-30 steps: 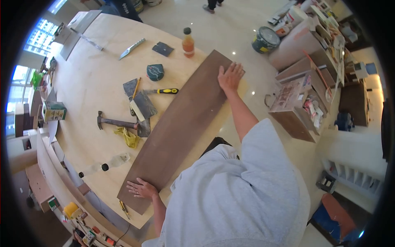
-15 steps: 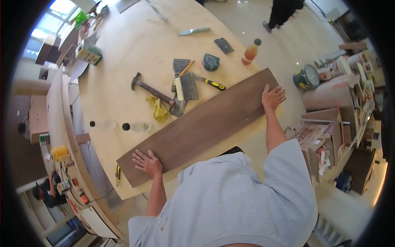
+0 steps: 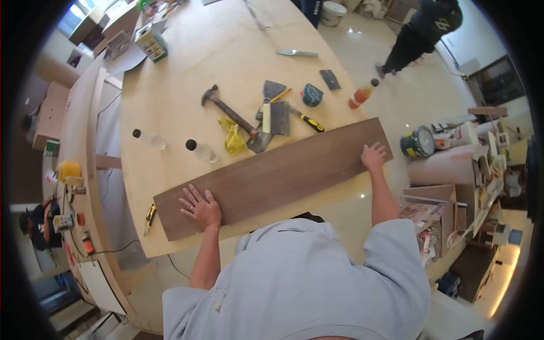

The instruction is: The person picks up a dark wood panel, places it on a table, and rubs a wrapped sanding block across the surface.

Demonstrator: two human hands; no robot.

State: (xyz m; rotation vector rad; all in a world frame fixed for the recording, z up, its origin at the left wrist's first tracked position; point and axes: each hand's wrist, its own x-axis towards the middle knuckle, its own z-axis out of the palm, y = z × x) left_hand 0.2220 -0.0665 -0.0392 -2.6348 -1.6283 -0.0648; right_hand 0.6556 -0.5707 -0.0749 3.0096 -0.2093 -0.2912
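Observation:
A long dark brown board (image 3: 277, 173) lies at a slant across the near part of the light wooden table (image 3: 187, 45). Flat on the board's left end rests my left hand (image 3: 202, 208), fingers spread. My right hand (image 3: 375, 155) lies on its right end, fingers apart. Beyond the board are a hammer (image 3: 229, 112), a yellow crumpled bag (image 3: 232, 137), dark scraper blades (image 3: 279, 118), a yellow-and-black handled tool (image 3: 311, 122) and a teal tape measure (image 3: 311, 95). A yellow utility knife (image 3: 150, 219) is beside the board's left end.
Two clear bottles with black caps, (image 3: 202, 152) the nearer one, lie at the left. An orange drink bottle (image 3: 362, 94) stands at the table's right edge. Two people are nearby: one in black (image 3: 422, 34) behind right, another (image 3: 42, 226) at left. A paint bucket (image 3: 418, 141) stands right.
The view has shifted and turned, so the table and board appear at a flatter angle. Both hands stay on the board, the right one slightly further from its far corner.

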